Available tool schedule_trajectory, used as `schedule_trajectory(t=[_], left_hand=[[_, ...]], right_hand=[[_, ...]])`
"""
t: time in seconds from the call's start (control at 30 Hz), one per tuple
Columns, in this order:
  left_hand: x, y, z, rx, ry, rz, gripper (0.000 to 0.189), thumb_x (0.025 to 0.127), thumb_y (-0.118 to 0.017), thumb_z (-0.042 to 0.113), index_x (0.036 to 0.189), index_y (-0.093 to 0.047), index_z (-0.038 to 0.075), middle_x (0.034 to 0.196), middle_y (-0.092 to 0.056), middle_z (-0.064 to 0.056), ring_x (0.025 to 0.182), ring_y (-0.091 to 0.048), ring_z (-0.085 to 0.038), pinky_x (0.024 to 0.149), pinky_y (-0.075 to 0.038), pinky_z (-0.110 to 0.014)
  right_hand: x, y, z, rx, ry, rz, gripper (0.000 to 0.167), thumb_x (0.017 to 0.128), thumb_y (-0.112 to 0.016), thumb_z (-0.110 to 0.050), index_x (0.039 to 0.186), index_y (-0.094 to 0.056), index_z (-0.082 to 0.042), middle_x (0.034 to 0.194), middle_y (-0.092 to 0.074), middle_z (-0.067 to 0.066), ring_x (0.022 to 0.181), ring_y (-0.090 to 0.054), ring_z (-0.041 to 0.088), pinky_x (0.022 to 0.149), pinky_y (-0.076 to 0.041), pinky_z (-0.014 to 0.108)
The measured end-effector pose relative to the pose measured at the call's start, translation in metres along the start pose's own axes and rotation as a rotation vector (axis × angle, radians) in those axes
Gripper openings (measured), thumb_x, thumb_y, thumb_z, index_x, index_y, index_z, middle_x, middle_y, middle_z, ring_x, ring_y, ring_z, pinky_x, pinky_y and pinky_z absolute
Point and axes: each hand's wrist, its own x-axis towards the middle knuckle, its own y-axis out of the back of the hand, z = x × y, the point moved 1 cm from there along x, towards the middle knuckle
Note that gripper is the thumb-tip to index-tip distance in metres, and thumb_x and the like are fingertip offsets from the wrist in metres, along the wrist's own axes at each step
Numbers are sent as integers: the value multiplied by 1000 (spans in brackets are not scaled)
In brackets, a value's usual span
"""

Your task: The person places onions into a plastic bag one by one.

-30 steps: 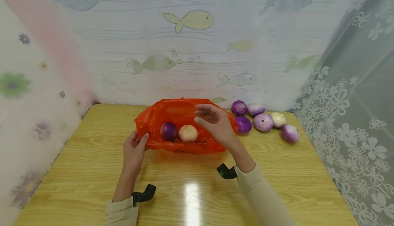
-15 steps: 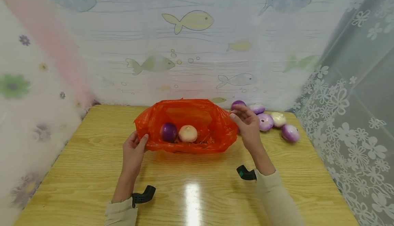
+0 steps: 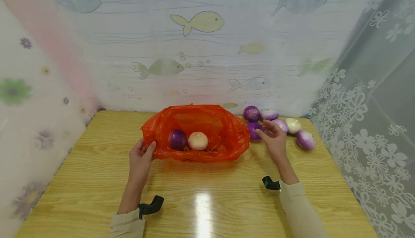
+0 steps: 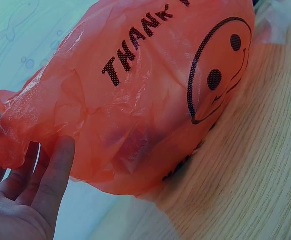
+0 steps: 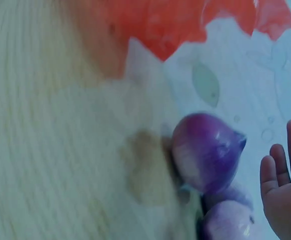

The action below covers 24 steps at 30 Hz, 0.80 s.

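Observation:
An orange plastic bag (image 3: pixel 231 148) lies with its mouth held wide, printed with a smiley face and lettering in the left wrist view. Inside it rest a purple onion (image 3: pixel 177 139) and a pale onion (image 3: pixel 198 141). My left hand (image 3: pixel 140 155) pinches the bag's left rim between thumb and fingers. To the right of the bag, my right hand (image 3: pixel 275 140) hovers beside a dark purple onion (image 3: pixel 254 131), thumb and fingers apart with nothing held. In the right wrist view my right hand (image 5: pixel 288 200) shows extended fingers, apart from the purple onion (image 5: pixel 208 152).
More onions cluster at the table's back right: a purple one (image 3: pixel 251 114), a lilac one (image 3: pixel 270 114), a white one (image 3: pixel 293 126) and a lilac one (image 3: pixel 306 140). A fish-print curtain (image 3: pixel 201 43) hangs behind the wooden table (image 3: pixel 97 180).
My right hand has moved from over the bag's mouth rightward and lower to the loose onions. The left hand keeps its hold on the bag, which has hardly moved.

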Motion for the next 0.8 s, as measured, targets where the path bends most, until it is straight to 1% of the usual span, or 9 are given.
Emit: schedule_trajectory(t=[0.1, 0.17, 0.27, 0.37, 0.5, 0.57, 0.67, 0.8], left_hand=[[1, 0, 0, -9, 4, 3, 39, 105, -57, 19, 142, -53, 5, 116, -68, 7, 99, -69, -9, 84, -59, -22], [2, -1, 0, -11, 10, 3, 39, 105, -57, 19, 142, -53, 5, 116, -68, 7, 99, -69, -9, 84, -59, -22], [2, -2, -1, -8, 22, 2, 40, 105, -57, 20, 142, -52, 5, 117, -67, 7, 101, -69, -10, 85, -59, -22], [2, -1, -1, -3, 32, 6, 40, 105, -57, 20, 143, -52, 6, 117, -67, 7, 100, -69, -10, 85, -59, -22], [2, 0, -2, 0, 37, 10, 39, 106, -57, 19, 143, -52, 8, 117, -67, 8, 100, -69, -10, 85, -59, -23], [2, 1, -2, 2, 37, 8, 40, 106, -56, 19, 144, -52, 8, 117, -67, 8, 101, -69, -9, 85, -59, -23], [2, 2, -2, -1, 31, 7, 40, 106, -56, 18, 144, -52, 7, 117, -68, 8, 101, -69, -9, 85, -59, -23], [2, 3, -2, -9, 10, 11, 39, 105, -56, 17, 143, -53, 7, 116, -68, 9, 99, -70, -9, 84, -60, -23]], right_hand=[[1, 6, 9, -71, -60, -57, 51, 89, -77, -5, 136, -58, 3, 132, -61, 18, 119, -56, 28, 106, -47, 34], [2, 9, 14, -112, -99, -91, 57, 90, -77, -9, 141, -54, 2, 140, -56, 19, 124, -51, 29, 111, -43, 40], [4, 12, 21, -142, -134, -104, 62, 90, -78, -10, 144, -51, 2, 146, -50, 21, 130, -46, 32, 115, -39, 49], [6, 14, 27, -147, -155, -111, 67, 90, -78, -10, 147, -47, 2, 150, -45, 23, 137, -42, 36, 119, -35, 51], [9, 13, 30, -154, -200, -168, 77, 90, -77, -7, 154, -36, 3, 158, -37, 24, 146, -36, 37, 122, -31, 49], [11, 11, 28, -164, -236, -206, 82, 90, -77, -6, 156, -30, 3, 161, -32, 25, 148, -33, 37, 122, -30, 48], [12, 7, 19, -180, -281, -246, 87, 89, -77, -6, 158, -25, 4, 162, -27, 28, 148, -33, 40, 122, -30, 49], [11, 1, 1, -208, -298, -277, 88, 88, -77, -4, 156, -24, 8, 162, -24, 31, 149, -28, 44, 123, -27, 52]])
